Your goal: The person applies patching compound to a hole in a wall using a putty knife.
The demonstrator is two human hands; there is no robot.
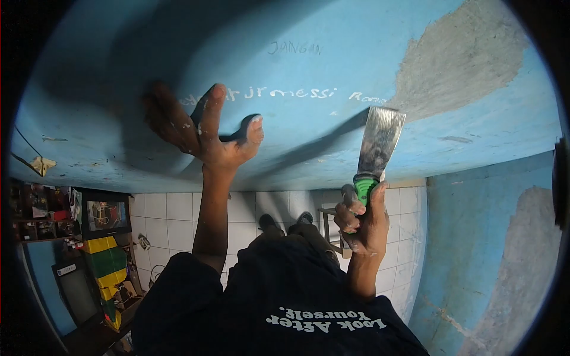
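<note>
**Two hands at a blue wall, one holding a scraper**

My right hand (363, 222) is clenched around the green handle of a scraper (375, 151). Its steel blade rises from my fist and lies against the blue wall (309, 53). Just past the blade's tip, up and to the right, is a bare grey patch (457, 59). My left hand (205, 133), well left of the grip, is spread flat on the paint, holding nothing. I judge this is mid-scraping; the next move calls for working the edge under paint beside the patch.
</note>
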